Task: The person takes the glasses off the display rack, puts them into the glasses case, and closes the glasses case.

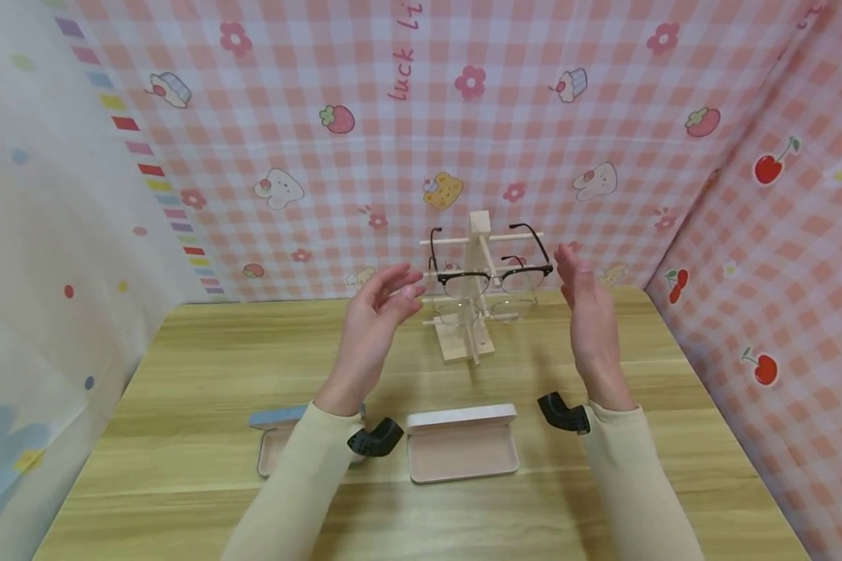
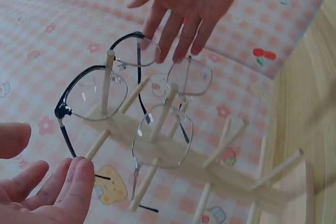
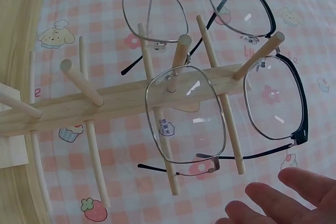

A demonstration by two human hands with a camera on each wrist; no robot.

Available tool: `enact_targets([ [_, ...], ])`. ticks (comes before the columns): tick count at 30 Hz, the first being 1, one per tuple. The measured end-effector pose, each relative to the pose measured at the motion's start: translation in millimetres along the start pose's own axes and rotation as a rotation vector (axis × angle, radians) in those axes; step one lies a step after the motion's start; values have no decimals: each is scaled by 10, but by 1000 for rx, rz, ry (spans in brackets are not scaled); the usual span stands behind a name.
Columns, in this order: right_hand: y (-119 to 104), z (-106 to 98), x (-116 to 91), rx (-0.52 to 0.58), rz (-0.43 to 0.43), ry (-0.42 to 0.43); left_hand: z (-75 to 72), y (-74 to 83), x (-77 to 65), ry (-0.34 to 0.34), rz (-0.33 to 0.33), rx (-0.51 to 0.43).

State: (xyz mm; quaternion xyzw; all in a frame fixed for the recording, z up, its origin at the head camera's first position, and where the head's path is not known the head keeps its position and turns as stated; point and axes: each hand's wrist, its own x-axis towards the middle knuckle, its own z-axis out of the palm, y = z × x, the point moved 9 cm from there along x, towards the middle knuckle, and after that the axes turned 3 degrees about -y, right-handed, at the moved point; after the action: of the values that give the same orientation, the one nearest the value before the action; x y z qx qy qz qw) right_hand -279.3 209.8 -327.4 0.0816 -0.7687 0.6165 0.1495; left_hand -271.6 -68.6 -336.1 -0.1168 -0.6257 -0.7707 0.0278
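Glasses with black browline frames (image 1: 515, 272) sit up top on a pale wooden peg stand (image 1: 456, 347), right between the left hand (image 1: 369, 331) and right hand (image 1: 592, 327), both pretty relaxed, gripping nothing. Silver wire-rimmed pair (image 3: 202, 124) sits just below.

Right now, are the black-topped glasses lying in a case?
No, the black-topped glasses sit near the top of the wooden stand.

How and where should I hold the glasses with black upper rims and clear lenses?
Probably by both thin black side arms near the hinges, from left and right together: the glasses face the head camera, arms pointing back, outer ends beyond the pale wooden post.
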Motion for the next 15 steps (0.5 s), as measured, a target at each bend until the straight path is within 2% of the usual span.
enact_targets([
  [8,32,-23,46,129,73,36,126,-9,98,-4,-33,-121],
  [15,70,-46,69,249,87,68,159,-76,155,27,-69,-143],
])
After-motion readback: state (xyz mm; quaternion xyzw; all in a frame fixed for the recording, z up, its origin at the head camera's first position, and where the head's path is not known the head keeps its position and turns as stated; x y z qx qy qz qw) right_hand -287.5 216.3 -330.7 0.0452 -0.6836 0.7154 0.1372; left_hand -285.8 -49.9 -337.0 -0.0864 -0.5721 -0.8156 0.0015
